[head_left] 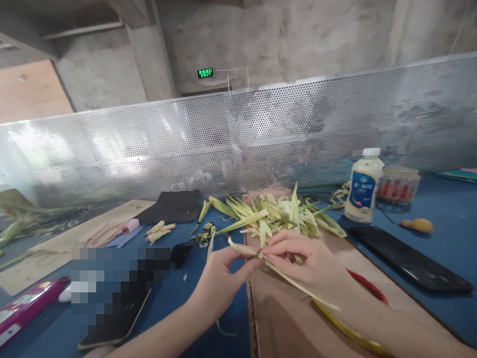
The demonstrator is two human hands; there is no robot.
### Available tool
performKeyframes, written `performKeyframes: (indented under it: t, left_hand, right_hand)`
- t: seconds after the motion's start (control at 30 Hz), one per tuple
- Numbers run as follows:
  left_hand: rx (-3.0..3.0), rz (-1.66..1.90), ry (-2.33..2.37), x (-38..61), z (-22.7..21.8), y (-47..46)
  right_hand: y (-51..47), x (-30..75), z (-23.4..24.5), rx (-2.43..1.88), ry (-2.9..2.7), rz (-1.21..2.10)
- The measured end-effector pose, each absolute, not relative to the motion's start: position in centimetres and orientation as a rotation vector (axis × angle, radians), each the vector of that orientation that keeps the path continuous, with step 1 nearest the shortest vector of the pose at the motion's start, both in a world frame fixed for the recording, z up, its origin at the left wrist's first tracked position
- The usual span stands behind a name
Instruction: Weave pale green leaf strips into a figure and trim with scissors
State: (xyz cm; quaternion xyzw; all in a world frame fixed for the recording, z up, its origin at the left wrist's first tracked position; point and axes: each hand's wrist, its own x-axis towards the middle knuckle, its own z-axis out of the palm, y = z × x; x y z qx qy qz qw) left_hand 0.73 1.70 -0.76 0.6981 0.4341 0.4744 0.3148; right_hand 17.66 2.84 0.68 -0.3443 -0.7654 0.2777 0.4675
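Note:
My left hand and my right hand meet over the near edge of a brown board. Both pinch the same pale green leaf strip, which runs from the fingertips down to the right. The fingers of each hand are closed on it. Just beyond the hands lies a heap of cut green and yellowish leaf strips on the board.
A white plastic bottle and a jar stand at the back right, a dark phone lies to the right. A black cloth, small trimmed pieces, a pink pack and another phone lie left. A perforated metal screen closes the back.

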Motion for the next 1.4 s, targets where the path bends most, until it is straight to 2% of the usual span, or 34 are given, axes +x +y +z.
performKeyframes:
  t: [0.2,0.5,0.97,1.07,1.27,1.4]
  left_hand:
    - [1.869,1.228,1.133,0.7,-0.6,1.8]
    - [1.877,1.153,1.08,0.5,-0.3,1.5]
    - [1.346,1.076,0.833,0.8,-0.5,2.0]
    - [1.306,1.042,0.818,0.7,-0.7,2.1]
    - [1.284,1.023,0.797,0.7,-1.0,2.0]
    - [1.233,1.014,0.778,0.8,-0.9,1.8]
  right_hand:
    - [3.2,17.7,0.6,-0.854,-1.839,0.758]
    - [4.0,17.6,-0.6,-0.997,-1.662,1.057]
    - [3.3,18.0,0.3,-0.828,-1.701,1.314]
    - [3.4,18.2,0.3,-0.812,-1.794,1.239]
    - [3.8,18.3,0.3,-0.67,-1.97,0.826]
    - [3.8,18.4,0.6,-0.682,-2.044,0.717]
